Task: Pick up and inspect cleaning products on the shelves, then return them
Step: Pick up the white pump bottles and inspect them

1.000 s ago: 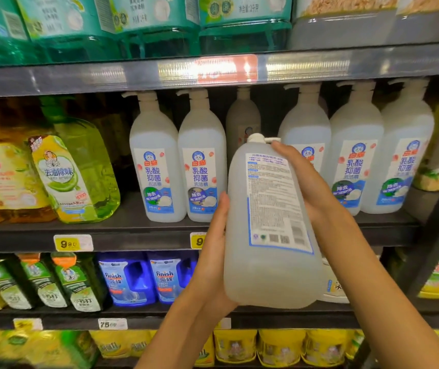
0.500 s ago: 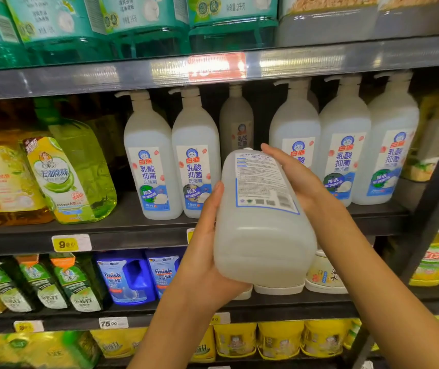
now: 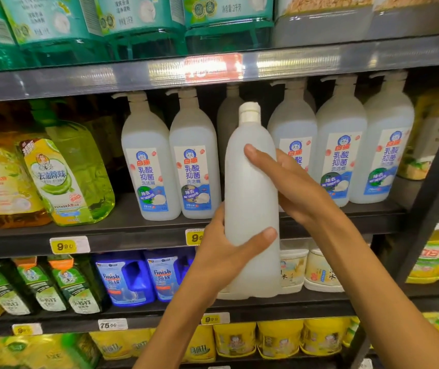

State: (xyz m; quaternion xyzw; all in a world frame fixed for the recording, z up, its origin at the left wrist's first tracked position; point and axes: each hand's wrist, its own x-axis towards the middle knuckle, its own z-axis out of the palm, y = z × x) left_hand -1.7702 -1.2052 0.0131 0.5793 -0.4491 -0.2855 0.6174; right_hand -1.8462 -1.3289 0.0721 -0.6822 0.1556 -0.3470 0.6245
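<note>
I hold a tall white pump bottle (image 3: 250, 198) upright in front of the middle shelf (image 3: 133, 235), its plain narrow side turned to me. My left hand (image 3: 226, 258) grips its lower part, thumb wrapped across the front. My right hand (image 3: 285, 182) holds the upper part from the right, thumb on the front. Several matching white bottles (image 3: 194, 161) with blue and red labels stand in a row on the shelf behind it.
A green dish-soap bottle (image 3: 74, 171) and yellow bottles stand at the left of the middle shelf. Teal jugs (image 3: 143, 25) fill the top shelf. Blue Finish bottles (image 3: 125, 278), dark green bottles and white tubs (image 3: 319, 270) sit below. A dark upright post (image 3: 431, 187) runs at the right.
The bottle was tilted back with its rear label facing me; now it stands upright, turned so its plain narrow side faces me, with the cap up. Both hands shifted their hold.
</note>
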